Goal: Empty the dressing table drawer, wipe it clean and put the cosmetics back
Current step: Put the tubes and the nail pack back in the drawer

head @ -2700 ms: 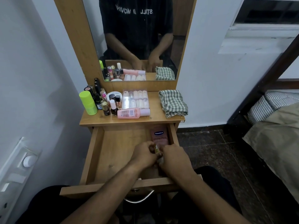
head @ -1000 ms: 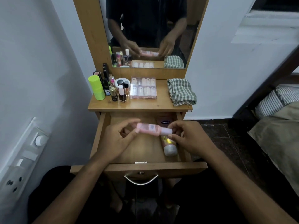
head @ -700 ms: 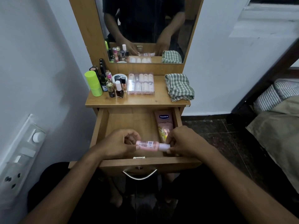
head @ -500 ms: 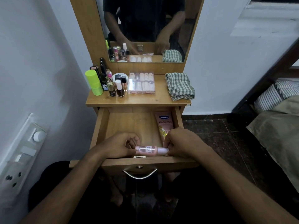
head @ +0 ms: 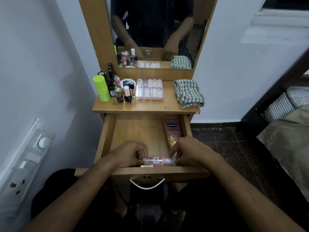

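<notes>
Two items in drawer [head: 107, 138] | pink bottle [head: 157, 160] | Vaseline tube [head: 173, 131]

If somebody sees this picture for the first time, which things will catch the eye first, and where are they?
Both hands, the left hand and the right hand, hold a small pink plastic bottle lying sideways at the front of the open wooden drawer. A pink Vaseline tube lies along the drawer's right wall. On the tabletop above, a bright green cylindrical bottle stands at the left and a folded green checked cloth at the right.
</notes>
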